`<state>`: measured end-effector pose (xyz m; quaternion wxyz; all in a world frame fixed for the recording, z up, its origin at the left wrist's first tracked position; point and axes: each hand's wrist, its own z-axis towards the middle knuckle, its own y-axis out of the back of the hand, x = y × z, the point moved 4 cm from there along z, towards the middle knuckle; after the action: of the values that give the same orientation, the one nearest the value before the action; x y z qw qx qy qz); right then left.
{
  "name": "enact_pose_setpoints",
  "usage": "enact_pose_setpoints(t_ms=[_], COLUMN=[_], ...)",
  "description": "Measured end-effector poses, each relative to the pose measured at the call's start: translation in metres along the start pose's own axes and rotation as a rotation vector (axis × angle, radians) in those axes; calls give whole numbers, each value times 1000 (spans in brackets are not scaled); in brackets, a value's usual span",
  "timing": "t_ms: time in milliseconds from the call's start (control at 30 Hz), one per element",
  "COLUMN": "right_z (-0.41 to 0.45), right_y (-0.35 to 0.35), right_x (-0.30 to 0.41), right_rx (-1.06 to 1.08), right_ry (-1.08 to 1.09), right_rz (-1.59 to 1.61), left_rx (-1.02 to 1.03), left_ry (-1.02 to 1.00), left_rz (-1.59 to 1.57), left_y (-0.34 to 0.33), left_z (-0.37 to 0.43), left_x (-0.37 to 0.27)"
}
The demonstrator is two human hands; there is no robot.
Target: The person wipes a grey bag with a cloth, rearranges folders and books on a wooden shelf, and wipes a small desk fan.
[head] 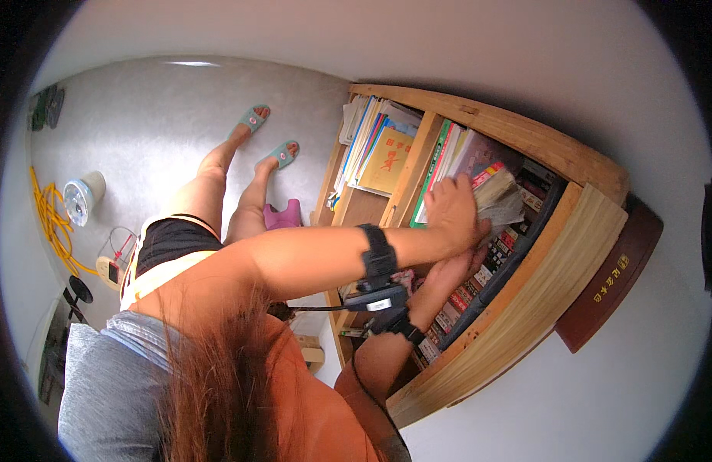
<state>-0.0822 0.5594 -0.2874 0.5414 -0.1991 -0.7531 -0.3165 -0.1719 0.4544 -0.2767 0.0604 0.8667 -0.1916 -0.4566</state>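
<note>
My left hand [451,209], slightly blurred, reaches into the open wooden bookcase [488,118]. Its fingers lie against a row of upright books [434,170], one with a green spine. Right beside it is a bundle wrapped in clear plastic [497,193], with a red and yellow label; whether my fingers grip it is not clear. My right hand [445,272] is under my left wrist, its fingertips partly hidden close to the plastic. Black straps with small devices [379,297] sit on both forearms. Behind the hands runs a row of dark-spined books [462,306].
Another compartment holds notebooks and a yellow booklet [384,159]. A dark red board [610,277] with gold writing sticks out beside the bookcase. On the floor are a purple stool [282,213], a white bucket [84,196], a yellow cable [47,216] and a power strip [110,271].
</note>
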Motion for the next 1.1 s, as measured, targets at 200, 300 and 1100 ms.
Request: enact_pose_setpoints(t_ms=[200, 300, 1100], right_z=[-63, -69, -45], right_y=[-8, -4, 25], right_x=[15, 6, 10], right_rx=[-55, 202, -105], right_ry=[-120, 55, 245], right_rz=[-118, -286, -1170], left_rx=[368, 596, 808], left_ry=[59, 153, 136], left_rz=[-252, -708, -55], left_y=[40, 60, -96], left_z=[-14, -17, -65], left_x=[66, 102, 156])
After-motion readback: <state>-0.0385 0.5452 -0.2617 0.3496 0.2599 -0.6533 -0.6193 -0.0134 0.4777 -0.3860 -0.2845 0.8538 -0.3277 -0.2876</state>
